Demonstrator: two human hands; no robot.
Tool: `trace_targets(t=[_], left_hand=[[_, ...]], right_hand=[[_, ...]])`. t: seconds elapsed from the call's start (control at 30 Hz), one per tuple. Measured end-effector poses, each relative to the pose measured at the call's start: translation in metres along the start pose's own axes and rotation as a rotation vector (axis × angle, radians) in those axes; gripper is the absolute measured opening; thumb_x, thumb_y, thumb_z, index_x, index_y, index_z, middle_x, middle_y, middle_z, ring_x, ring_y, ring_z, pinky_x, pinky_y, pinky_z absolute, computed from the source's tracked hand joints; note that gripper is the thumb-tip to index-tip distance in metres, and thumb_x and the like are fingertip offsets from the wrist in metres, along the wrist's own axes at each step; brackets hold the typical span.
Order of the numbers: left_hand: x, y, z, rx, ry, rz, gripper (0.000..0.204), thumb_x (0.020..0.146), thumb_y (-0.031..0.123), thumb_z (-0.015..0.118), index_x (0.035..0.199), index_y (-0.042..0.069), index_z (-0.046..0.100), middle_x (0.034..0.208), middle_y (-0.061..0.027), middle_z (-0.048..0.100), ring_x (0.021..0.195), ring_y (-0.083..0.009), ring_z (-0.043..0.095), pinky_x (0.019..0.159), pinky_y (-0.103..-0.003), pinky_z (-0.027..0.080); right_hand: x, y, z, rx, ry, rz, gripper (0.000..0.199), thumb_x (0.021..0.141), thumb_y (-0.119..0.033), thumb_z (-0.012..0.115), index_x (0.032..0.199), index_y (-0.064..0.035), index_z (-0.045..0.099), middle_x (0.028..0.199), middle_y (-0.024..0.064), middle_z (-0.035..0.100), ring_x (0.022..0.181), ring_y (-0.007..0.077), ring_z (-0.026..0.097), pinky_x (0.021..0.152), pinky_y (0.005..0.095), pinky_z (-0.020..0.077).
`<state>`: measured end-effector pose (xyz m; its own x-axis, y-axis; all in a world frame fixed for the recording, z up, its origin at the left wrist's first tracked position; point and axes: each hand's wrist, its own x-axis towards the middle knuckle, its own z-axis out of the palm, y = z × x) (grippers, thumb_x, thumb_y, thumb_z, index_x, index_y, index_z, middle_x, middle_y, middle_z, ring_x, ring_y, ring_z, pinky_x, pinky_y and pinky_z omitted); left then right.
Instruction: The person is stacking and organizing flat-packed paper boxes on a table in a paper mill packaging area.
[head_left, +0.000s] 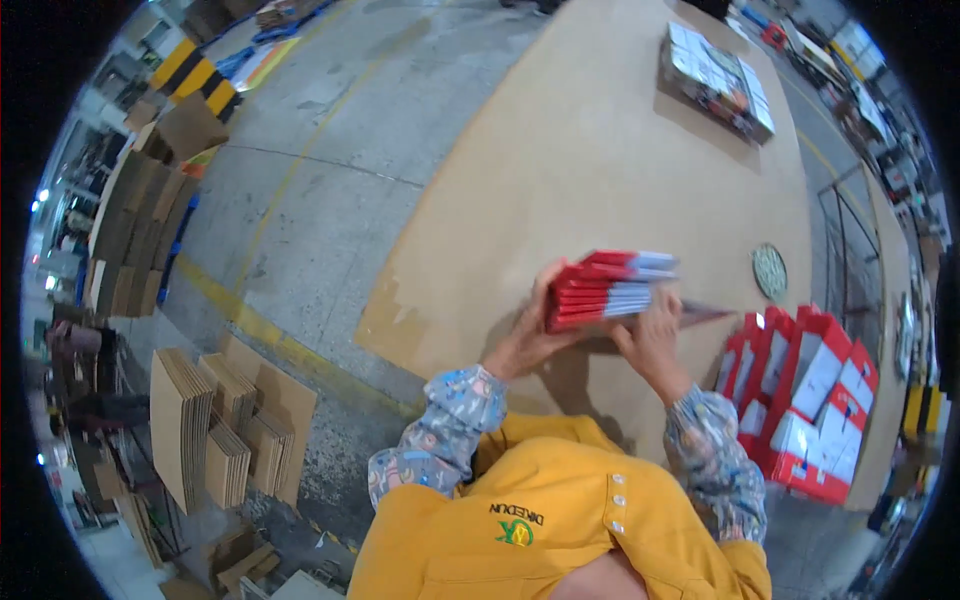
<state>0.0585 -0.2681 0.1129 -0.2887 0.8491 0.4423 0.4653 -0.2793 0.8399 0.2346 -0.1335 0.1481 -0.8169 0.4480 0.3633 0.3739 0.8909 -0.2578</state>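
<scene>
Over the near part of the table I hold up a stack of red and white folded cartons [600, 290], tilted and slightly blurred. My left hand [535, 325] is wrapped around the stack's left end, its fingers partly behind it. At the stack's right end, my right hand [652, 335] has its fingers closed against the cartons. A thin flat piece [705, 314] sticks out to the right beyond that hand; whether it belongs to the stack I cannot tell. To the right lies a larger pile of red and white cartons [815, 400] at the table's edge.
The brown table [600, 150] stretches away from me. A wrapped bundle of printed pieces [715, 80] lies at its far end, and a round green-patterned dish [769, 271] near its right edge. Stacked cardboard sheets [180, 430] stand left on the floor, with more cardboard [145, 235] beyond.
</scene>
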Motion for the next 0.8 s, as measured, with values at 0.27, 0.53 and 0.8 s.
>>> trace_targets(t=[0.27, 0.53, 0.8], left_hand=[[0.035, -0.030, -0.030, -0.253, 0.151, -0.161, 0.108, 0.060, 0.021, 0.087, 0.142, 0.005, 0.020, 0.130, -0.0149, 0.043, 0.122, -0.0303, 0.045, 0.104, -0.043, 0.037], [0.079, -0.036, -0.027, -0.181, 0.122, 0.074, 0.100, 0.067, 0.029, 0.082, 0.143, 0.010, 0.020, 0.136, -0.0129, 0.039, 0.125, -0.0267, 0.042, 0.099, -0.041, 0.041], [0.093, -0.052, -0.005, -0.424, 0.159, -0.119, 0.086, 0.069, 0.010, 0.080, 0.139, 0.007, 0.030, 0.128, -0.0141, 0.046, 0.119, -0.0291, 0.046, 0.102, -0.038, 0.037]], right_hand=[[0.065, -0.012, 0.012, 0.110, 0.089, -0.162, 0.057, 0.077, -0.034, 0.068, 0.114, 0.0050, 0.048, 0.104, 0.0175, 0.049, 0.098, 0.0356, 0.046, 0.090, 0.0457, 0.0331], [0.097, 0.020, 0.000, 0.119, 0.087, -0.272, 0.060, 0.076, -0.040, 0.068, 0.119, -0.0033, 0.049, 0.116, 0.0162, 0.050, 0.112, 0.0351, 0.044, 0.100, 0.0480, 0.0299], [0.115, 0.041, 0.004, 0.055, 0.035, -0.146, 0.053, 0.081, -0.043, 0.065, 0.119, -0.0079, 0.054, 0.118, 0.0126, 0.056, 0.113, 0.0308, 0.048, 0.098, 0.0478, 0.0292]])
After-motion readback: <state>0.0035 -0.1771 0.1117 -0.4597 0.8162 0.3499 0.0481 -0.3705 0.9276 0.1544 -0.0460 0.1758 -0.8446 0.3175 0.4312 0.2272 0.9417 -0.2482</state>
